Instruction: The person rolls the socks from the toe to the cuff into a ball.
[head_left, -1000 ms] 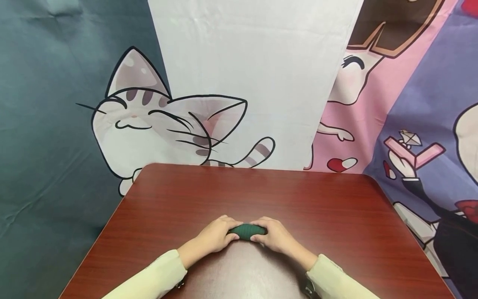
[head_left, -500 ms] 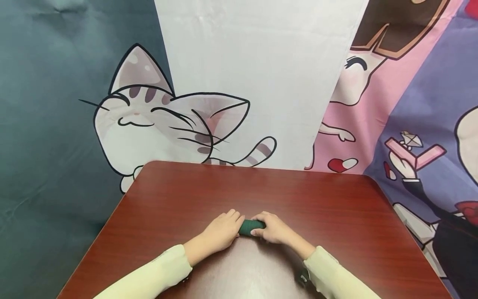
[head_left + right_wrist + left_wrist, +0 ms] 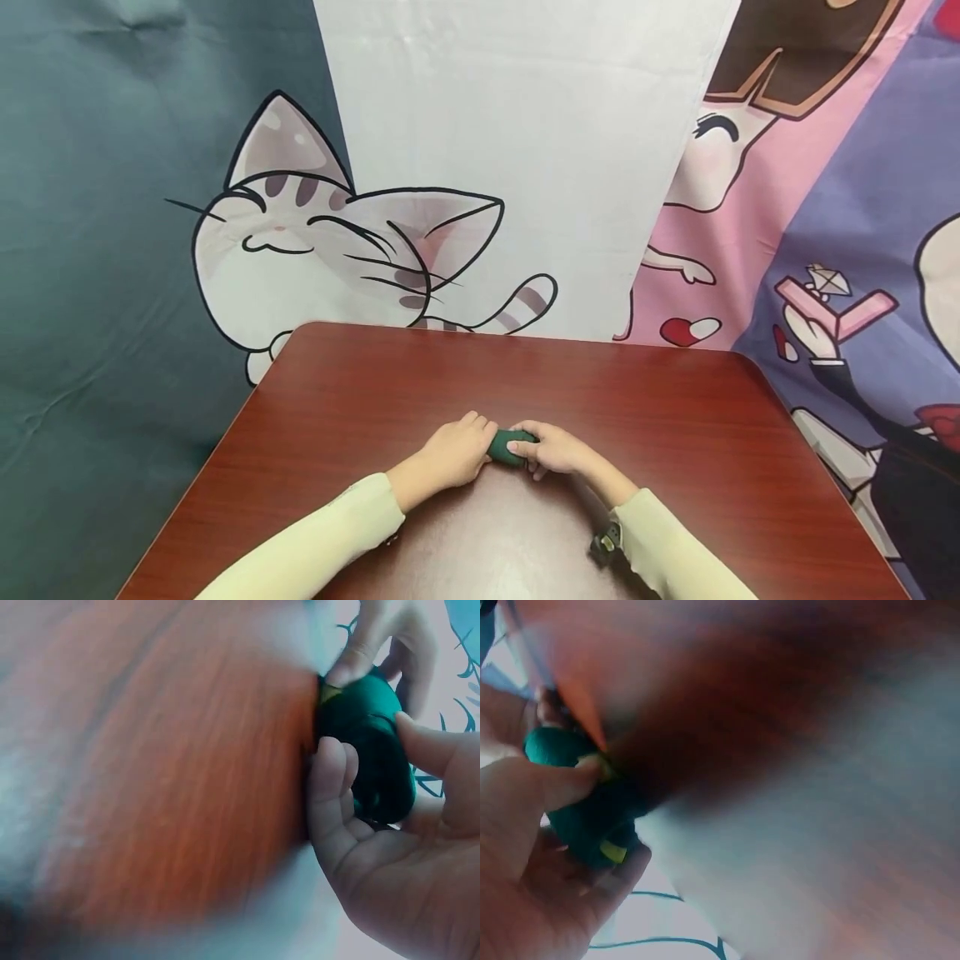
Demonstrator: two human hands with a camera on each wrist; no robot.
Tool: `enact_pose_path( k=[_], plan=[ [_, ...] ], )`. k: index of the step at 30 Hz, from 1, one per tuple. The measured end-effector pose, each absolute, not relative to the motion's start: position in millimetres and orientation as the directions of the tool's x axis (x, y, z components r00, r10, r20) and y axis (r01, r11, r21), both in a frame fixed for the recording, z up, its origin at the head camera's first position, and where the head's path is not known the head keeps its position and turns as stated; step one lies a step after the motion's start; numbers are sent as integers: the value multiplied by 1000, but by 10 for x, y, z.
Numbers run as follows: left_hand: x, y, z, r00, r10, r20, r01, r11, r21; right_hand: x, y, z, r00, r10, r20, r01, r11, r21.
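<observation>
A dark green, short roll-shaped bundle, soft-looking, is held between both hands at the middle of the table. Its kind is not plain. Small yellow marks show on the bundle in the left wrist view. My left hand grips its left end, with the thumb along one side and fingers curled round the other. My right hand holds the right end between thumb and curled fingers. In the right wrist view the bundle shows a fold near its end. The palms hide part of both ends.
The reddish-brown wooden table has rounded far corners and a glare patch near its front. Behind it hangs a printed cloth backdrop with a cartoon cat. A small dark device sits at the right wrist.
Both hands have shifted slightly away from the body and right with the green bundle. The left hand has turned further over its end, and less of the bundle shows.
</observation>
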State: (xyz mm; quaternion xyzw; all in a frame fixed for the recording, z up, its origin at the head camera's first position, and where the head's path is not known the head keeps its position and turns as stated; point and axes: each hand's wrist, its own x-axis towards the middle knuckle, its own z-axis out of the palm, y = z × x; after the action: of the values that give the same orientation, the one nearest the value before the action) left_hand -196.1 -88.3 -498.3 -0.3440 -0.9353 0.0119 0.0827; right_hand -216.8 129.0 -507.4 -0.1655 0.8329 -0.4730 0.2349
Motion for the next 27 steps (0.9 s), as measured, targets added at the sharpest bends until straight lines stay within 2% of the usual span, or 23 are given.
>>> enact_pose_path(
  k=[3,7,9,11,15,18,21,27],
  plan=[
    [-2020,-886,-4943,-774,626,92,630,777,9,-2141,1294,-5062,-860,-497,-116,-208,549,-810],
    [-2061,-891,-4845,-767,642,29,639,758,127,-2080,1291,-5013,-846,-526,86,-465,650,-601],
    [-2070,-901,-4785,-759,651,3,635,740,222,-2050,1292,-4972,-829,-541,145,-528,671,-520],
    [-2078,-919,-4727,-761,649,-6,607,716,344,-2014,1303,-4918,-823,-541,173,-547,674,-497],
    [-2096,-988,-4640,-786,618,34,512,619,595,-1944,1329,-4825,-843,-511,168,-504,643,-576],
    [-2110,-1023,-4596,-802,589,93,464,518,718,-1883,1339,-4765,-859,-495,129,-441,590,-676],
    [-2115,-1036,-4570,-816,566,118,423,444,790,-1820,1333,-4710,-867,-490,89,-384,544,-746],
    [-2089,-1033,-4499,-820,568,76,342,379,860,-1663,1314,-4612,-863,-506,5,-273,458,-846]
  ],
)
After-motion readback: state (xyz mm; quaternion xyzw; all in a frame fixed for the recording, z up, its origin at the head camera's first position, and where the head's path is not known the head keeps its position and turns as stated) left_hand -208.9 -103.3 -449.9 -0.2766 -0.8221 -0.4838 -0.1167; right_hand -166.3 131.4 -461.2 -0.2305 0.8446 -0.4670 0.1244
